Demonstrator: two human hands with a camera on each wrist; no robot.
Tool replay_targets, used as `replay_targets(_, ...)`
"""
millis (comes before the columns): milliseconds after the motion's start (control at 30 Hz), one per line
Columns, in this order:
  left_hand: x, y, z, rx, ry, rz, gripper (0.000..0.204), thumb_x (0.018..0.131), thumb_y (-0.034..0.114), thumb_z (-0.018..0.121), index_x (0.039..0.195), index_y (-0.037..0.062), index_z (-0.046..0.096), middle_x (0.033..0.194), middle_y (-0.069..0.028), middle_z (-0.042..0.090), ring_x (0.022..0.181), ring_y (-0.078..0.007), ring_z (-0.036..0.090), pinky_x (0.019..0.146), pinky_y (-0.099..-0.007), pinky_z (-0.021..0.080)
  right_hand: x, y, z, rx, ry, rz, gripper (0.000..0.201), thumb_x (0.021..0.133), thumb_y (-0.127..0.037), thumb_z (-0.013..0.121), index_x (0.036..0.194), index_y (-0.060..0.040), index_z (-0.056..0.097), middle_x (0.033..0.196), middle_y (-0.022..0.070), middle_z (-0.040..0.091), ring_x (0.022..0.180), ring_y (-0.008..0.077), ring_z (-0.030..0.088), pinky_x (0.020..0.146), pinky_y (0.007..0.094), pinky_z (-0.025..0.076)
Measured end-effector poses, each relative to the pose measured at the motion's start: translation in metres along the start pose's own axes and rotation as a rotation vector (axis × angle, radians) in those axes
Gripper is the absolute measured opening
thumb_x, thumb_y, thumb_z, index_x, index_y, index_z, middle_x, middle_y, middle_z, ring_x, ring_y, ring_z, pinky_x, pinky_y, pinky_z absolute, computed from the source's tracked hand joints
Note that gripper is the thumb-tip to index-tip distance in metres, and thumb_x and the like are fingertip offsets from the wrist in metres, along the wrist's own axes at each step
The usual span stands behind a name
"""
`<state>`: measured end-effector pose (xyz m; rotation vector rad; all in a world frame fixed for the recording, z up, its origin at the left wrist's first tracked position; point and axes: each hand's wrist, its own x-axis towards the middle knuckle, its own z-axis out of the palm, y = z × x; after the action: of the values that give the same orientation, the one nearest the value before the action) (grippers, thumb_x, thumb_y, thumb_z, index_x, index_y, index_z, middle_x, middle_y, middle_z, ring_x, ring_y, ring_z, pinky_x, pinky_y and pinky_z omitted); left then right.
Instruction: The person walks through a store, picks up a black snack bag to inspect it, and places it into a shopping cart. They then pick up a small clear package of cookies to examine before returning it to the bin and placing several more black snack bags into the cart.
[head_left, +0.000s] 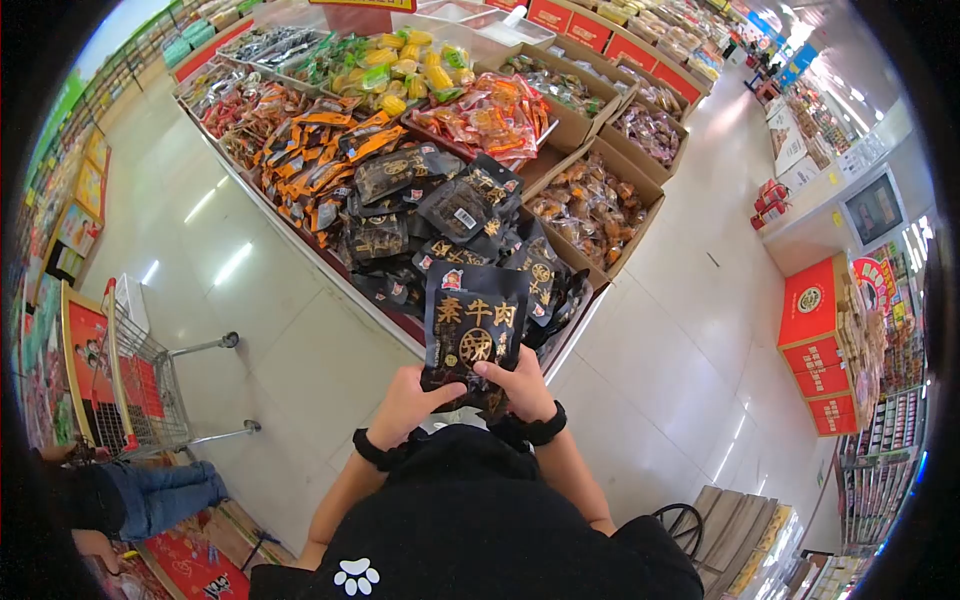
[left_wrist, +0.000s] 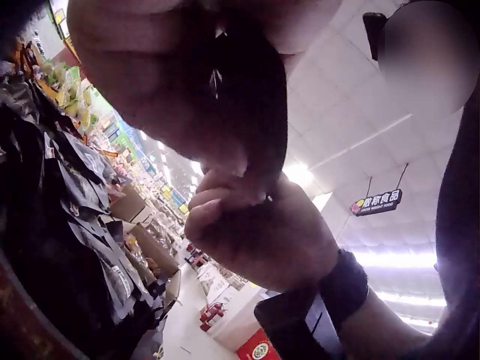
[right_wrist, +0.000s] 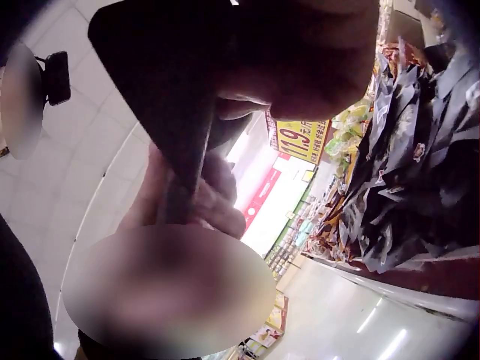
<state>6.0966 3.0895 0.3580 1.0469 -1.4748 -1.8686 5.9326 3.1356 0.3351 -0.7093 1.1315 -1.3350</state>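
Upright in front of the chest is a black snack packet (head_left: 474, 318) with gold lettering and a round emblem. My left hand (head_left: 404, 404) grips its lower left corner, thumb across the front. At the lower right edge, my right hand (head_left: 526, 388) pinches the same packet, its thumb just below the emblem. Fingers behind the packet are hidden in the head view. The left wrist view shows the packet as a dark shape between both hands. Right beyond it lies a heap of similar black packets (head_left: 462, 208) in the display bin.
Orange-and-black packets (head_left: 325, 150), bagged corn (head_left: 410, 70) and red packets (head_left: 490, 115) fill neighbouring sections. Cardboard boxes (head_left: 640, 215) of snacks line the right side. A shopping cart (head_left: 150, 385) stands left, near a person in jeans (head_left: 165, 490). Stacked red cartons (head_left: 815, 345) stand right.
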Motion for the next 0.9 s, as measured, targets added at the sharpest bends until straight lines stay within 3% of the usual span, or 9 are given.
replay_targets(133,0.000,0.004,-0.004,0.147,-0.041,0.036,0.025,0.069,0.015,0.065,0.084,-0.0043,0.059,0.074,-0.0072,0.062,0.066,-0.0101,0.055,0.061,-0.0252,0.044,-0.004,-0.006,0.004,-0.002,0.015,-0.037,0.027,0.071,-0.005,0.062,0.095,0.0036,0.051,0.089,0.0045,0.058,0.078,0.0101,0.053,0.070,0.0243,0.044)
replay_targets(200,0.002,0.003,-0.006,0.215,-0.093,-0.004,0.032,0.068,0.007,0.065,0.096,-0.0018,0.054,0.087,-0.0067,0.060,0.078,-0.0129,0.055,0.070,-0.0268,0.045,-0.004,-0.005,0.004,-0.018,0.012,-0.053,0.028,0.072,-0.005,0.062,0.095,0.0037,0.051,0.090,0.0049,0.057,0.079,0.0104,0.053,0.071,0.0247,0.044)
replay_targets(433,0.005,0.005,-0.003,0.259,-0.115,-0.139,0.033,0.068,0.008,0.065,0.096,-0.0018,0.053,0.088,-0.0070,0.060,0.077,-0.0141,0.056,0.071,-0.0276,0.044,-0.007,-0.002,0.000,0.024,0.058,0.005,0.029,0.072,-0.007,0.063,0.096,0.0033,0.051,0.090,0.0048,0.058,0.079,0.0101,0.053,0.071,0.0244,0.044)
replay_targets(600,0.007,0.000,-0.001,0.190,-0.097,-0.054,0.035,0.073,0.010,0.062,0.103,-0.0019,0.049,0.089,-0.0065,0.058,0.078,-0.0137,0.055,0.071,-0.0274,0.044,-0.008,-0.002,0.001,0.050,0.096,-0.016,0.028,0.071,-0.008,0.064,0.095,0.0022,0.052,0.087,0.0032,0.058,0.073,0.0087,0.053,0.065,0.0226,0.044)
replay_targets(700,0.013,-0.008,-0.004,0.111,-0.110,-0.191,0.032,0.077,0.012,0.057,0.104,-0.0029,0.047,0.091,-0.0062,0.056,0.080,-0.0130,0.054,0.071,-0.0267,0.044,-0.007,-0.001,-0.003,0.009,0.111,-0.008,0.027,0.071,-0.008,0.064,0.094,0.0017,0.053,0.084,0.0020,0.058,0.070,0.0080,0.052,0.063,0.0220,0.044)
replay_targets(800,0.012,-0.001,0.002,-0.026,-0.072,-0.116,0.029,0.080,0.013,0.054,0.103,-0.0042,0.047,0.091,-0.0065,0.056,0.078,-0.0124,0.054,0.070,-0.0255,0.044,-0.006,-0.005,-0.003,0.002,0.115,-0.025,0.027,0.071,-0.008,0.064,0.093,0.0018,0.053,0.082,0.0015,0.057,0.069,0.0075,0.052,0.062,0.0216,0.044)
replay_targets(900,0.013,0.001,0.005,-0.079,-0.034,-0.106,0.026,0.080,0.013,0.055,0.098,-0.0048,0.050,0.088,-0.0067,0.057,0.076,-0.0117,0.054,0.068,-0.0245,0.044,-0.004,-0.005,-0.006,-0.074,0.022,0.017,0.029,0.072,-0.004,0.061,0.098,0.0035,0.050,0.091,0.0059,0.058,0.080,0.0108,0.054,0.072,0.0252,0.045)
